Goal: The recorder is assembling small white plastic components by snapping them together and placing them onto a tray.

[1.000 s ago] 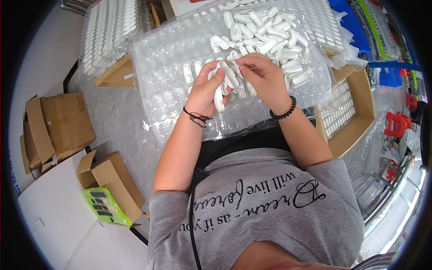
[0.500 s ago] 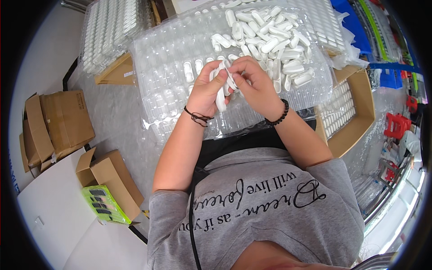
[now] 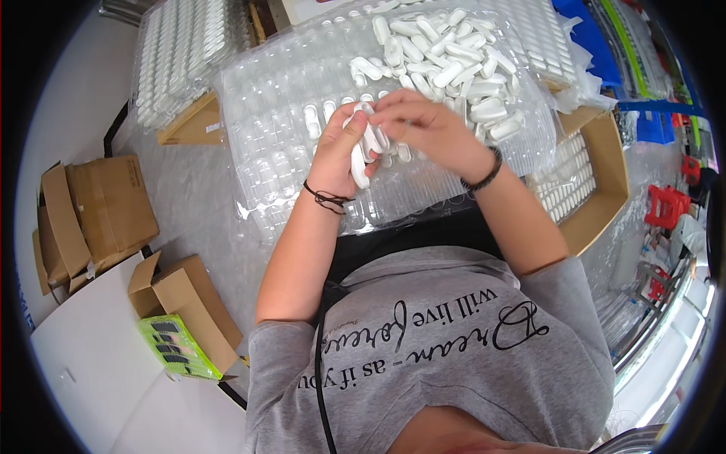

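My left hand (image 3: 338, 151) is closed around several white oval plastic pieces (image 3: 358, 165), holding them in a bunch with the thumb on top. Close against it on the right, my right hand (image 3: 423, 129) reaches its fingers over the upper end of the bunch. Those fingers are slightly smeared, and whether they pinch a piece is hidden. Both hands are above a clear plastic tray (image 3: 265, 151) with rows of moulded pockets. A few white pieces (image 3: 311, 121) sit upright in pockets just beyond my left hand. A loose heap of the same pieces (image 3: 446, 68) covers the tray's far right.
Filled trays are stacked at the far left (image 3: 185, 57) and far right (image 3: 533, 38). An open carton (image 3: 605, 181) with white pieces stands right of the tray. Brown cardboard boxes (image 3: 113, 204) lie at left, near a green-edged pack (image 3: 178, 344). Red stools (image 3: 665, 206) stand farther right.
My right hand has shifted a little to the right and its fingers have loosened from the bunch. My left hand has moved slightly left, still holding the pieces.
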Tool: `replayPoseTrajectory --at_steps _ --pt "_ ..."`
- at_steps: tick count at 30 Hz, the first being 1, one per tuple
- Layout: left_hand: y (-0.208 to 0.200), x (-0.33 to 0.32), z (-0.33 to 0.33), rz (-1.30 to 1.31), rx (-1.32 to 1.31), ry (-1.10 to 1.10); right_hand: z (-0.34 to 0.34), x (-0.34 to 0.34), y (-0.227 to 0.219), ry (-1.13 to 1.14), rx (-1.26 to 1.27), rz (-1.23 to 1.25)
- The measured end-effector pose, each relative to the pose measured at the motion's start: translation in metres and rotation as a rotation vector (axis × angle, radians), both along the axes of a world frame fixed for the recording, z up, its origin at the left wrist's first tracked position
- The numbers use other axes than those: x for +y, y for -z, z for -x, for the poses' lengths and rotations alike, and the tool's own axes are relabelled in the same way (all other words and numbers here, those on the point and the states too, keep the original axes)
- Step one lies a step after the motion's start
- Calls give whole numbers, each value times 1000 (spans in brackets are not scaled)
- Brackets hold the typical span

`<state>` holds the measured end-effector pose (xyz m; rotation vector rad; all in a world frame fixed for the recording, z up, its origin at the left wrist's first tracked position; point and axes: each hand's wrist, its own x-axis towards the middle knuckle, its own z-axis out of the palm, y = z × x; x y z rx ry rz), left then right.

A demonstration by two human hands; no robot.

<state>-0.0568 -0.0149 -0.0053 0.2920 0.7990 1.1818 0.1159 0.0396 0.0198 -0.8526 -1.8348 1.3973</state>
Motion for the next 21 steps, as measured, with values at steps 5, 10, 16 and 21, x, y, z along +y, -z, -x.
replayPoseTrajectory --at_steps 5,10,16,21 --pt "4 7 7 17 -127 -5 -36 51 11 343 -588 -422" --pt "5 8 8 -12 -250 10 -48 58 28 349 -979 -571" --pt "3 5 7 -50 -143 49 -47 59 17 311 -940 -535" --pt "-2 7 6 -49 23 79 -27 31 -11 166 -197 -394"
